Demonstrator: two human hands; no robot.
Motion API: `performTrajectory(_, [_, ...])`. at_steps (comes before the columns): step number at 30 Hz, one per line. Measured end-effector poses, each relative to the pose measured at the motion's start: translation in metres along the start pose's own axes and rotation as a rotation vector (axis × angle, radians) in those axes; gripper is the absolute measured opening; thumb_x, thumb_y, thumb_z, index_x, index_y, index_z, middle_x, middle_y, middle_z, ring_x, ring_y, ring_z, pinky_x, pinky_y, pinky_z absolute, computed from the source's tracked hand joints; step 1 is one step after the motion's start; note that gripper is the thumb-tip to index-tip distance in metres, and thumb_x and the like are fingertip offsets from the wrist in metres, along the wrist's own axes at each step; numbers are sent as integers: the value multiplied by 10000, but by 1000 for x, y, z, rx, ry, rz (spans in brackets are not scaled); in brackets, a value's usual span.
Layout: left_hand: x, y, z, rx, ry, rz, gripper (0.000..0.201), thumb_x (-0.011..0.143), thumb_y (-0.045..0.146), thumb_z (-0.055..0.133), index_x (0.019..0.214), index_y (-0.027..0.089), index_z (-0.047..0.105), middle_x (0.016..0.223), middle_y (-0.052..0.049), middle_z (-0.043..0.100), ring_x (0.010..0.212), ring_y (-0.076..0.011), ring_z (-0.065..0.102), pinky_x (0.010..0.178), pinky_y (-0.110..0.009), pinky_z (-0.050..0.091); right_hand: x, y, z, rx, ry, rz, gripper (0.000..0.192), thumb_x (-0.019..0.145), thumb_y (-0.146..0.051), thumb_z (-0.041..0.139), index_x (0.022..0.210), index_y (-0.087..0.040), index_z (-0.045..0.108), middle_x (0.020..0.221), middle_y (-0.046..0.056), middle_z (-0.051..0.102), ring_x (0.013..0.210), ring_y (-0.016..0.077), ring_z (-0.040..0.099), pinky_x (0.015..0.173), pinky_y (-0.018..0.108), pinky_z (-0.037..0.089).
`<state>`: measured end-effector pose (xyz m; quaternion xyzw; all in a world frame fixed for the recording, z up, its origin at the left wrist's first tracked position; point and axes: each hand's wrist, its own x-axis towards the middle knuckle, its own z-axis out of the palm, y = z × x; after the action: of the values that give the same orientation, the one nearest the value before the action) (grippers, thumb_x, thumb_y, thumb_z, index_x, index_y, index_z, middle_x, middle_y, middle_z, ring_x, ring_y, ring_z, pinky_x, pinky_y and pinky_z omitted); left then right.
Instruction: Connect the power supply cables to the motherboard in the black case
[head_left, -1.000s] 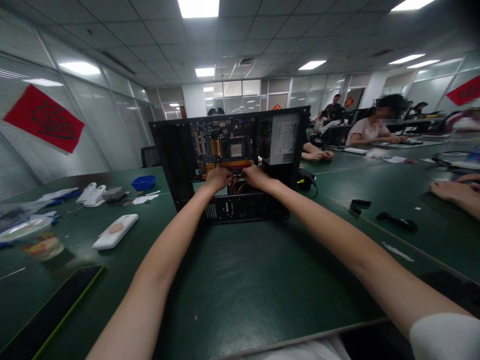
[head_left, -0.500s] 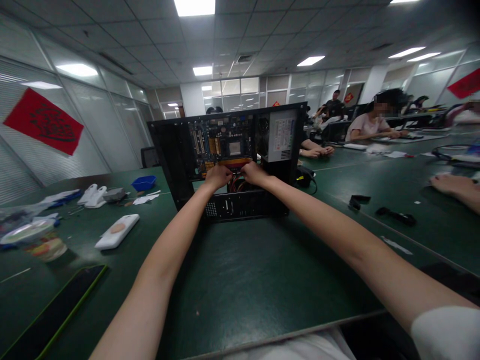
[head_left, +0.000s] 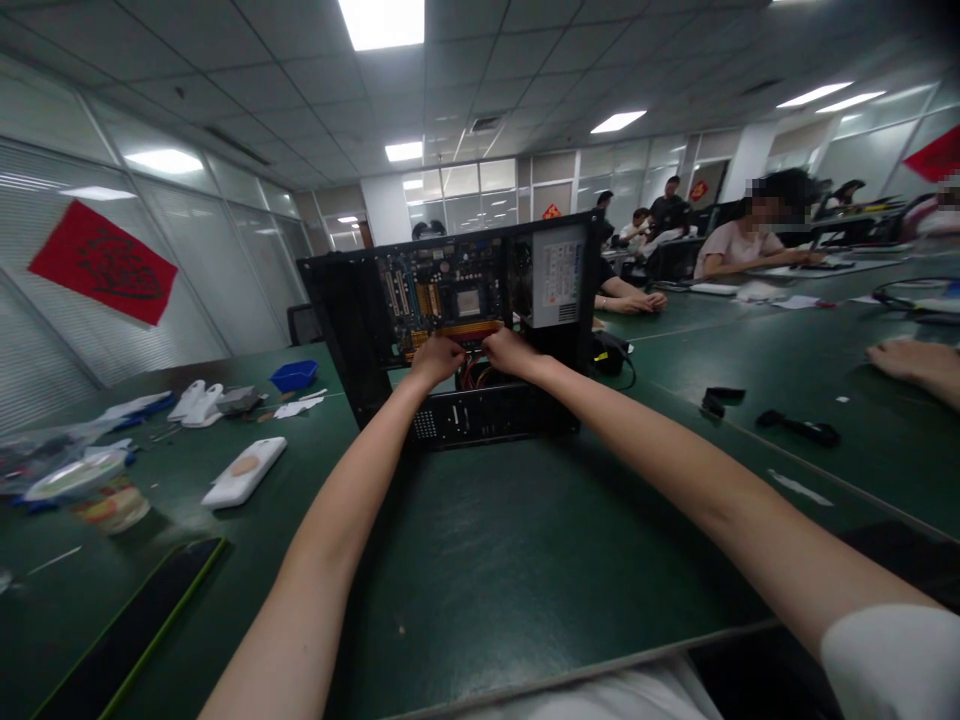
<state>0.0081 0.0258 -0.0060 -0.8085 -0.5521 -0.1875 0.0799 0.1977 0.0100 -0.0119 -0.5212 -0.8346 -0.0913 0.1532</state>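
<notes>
Both hands are stuck into the open computer case (head_left: 457,330) standing on the green table (head_left: 525,560). Left hand (head_left: 437,358) is curled up tight, fingers bent in against the bottom edge of the circuit board (head_left: 442,295), right around the orange strip there. Can't really tell whether it's pinching something or just pressing, too small from here. Right hand (head_left: 510,352) sits just beside it, knuckles up, fingers also folded down at the same spot, and right over the bundle of red cables (head_left: 474,375) poking out below. Same deal, no clear view of what the fingertips have got. The two hands are nearly touching each other.

So the case is straight ahead at arm's length, side panel off, board facing us, with the grey power supply box (head_left: 559,275) in its upper right corner, just above and right of the right hand.

Off to the left on the table: a round food tub (head_left: 94,490), a white phone-shaped thing (head_left: 245,472), a blue tray (head_left: 294,376) further back. Well to the right of the case there are black straps (head_left: 799,428), and somebody else's hand (head_left: 904,360) resting at the far right edge.
</notes>
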Motion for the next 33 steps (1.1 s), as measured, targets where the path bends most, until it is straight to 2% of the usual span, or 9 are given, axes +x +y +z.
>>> performTrajectory(6, [-5,-10,-3,31,-33,-17,336,929,318,547,1119,282,822,1121,-74,788,1069,-284,716,866,-330,544,-22,-2,-10,-24,74,-15,352,1037,-253,437,1161,-150,750,1121,145,774,1028,244,714,842,287,476])
performTrajectory(10, [-13,-13,-3,-8,22,26,340,946,359,535,1108,274,822,1084,-74,793,1039,-280,721,837,-326,533,-53,4,-14,-113,101,-34,464,1081,-391,357,1101,-153,755,1048,163,777,908,251,722,758,310,455])
performTrajectory(12, [-15,-15,-4,-50,37,51,334,953,357,538,1092,254,824,1036,-69,798,1000,-260,726,816,-307,519,-75,16,-16,-219,119,-129,510,1080,-429,347,1025,-140,763,976,179,772,861,260,710,761,336,446])
performTrajectory(15, [-17,-18,-8,-133,22,56,340,975,367,534,1063,212,824,903,-61,794,894,-228,724,764,-283,497,-107,44,-19,-336,134,-338,504,1075,-422,371,922,-145,763,873,166,756,835,252,676,850,381,441])
performTrajectory(18, [-24,-15,-14,-142,48,85,413,1016,415,481,932,189,816,796,-63,768,811,-218,710,712,-283,467,-127,69,-22,-373,149,-455,472,1085,-356,347,955,-167,759,828,124,740,805,224,630,980,400,408])
performTrajectory(23, [-66,2,-15,34,88,77,570,1055,509,368,812,213,790,797,-90,760,762,-246,701,615,-310,394,-126,75,-19,-329,173,-447,476,1094,-337,309,995,-175,745,829,114,731,835,226,587,977,375,378])
performTrajectory(27, [-93,13,-7,171,126,28,558,1058,498,338,903,234,804,889,-96,782,815,-257,720,637,-311,399,-122,68,-15,-377,154,-425,542,1104,-356,240,1025,-173,744,867,119,749,852,230,579,983,371,352])
performTrajectory(30, [-90,14,-4,158,173,-24,520,1046,506,356,963,255,804,925,-92,787,855,-269,724,661,-312,416,-123,66,-14,-344,186,-425,521,1100,-346,274,1004,-165,753,853,124,759,841,239,581,979,383,353])
performTrajectory(33, [-75,6,-6,85,156,-106,554,1030,564,360,934,271,820,928,-91,790,892,-287,724,680,-321,431,-124,56,-17,-299,201,-411,485,1089,-339,333,938,-163,760,808,128,755,820,238,589,956,385,365])
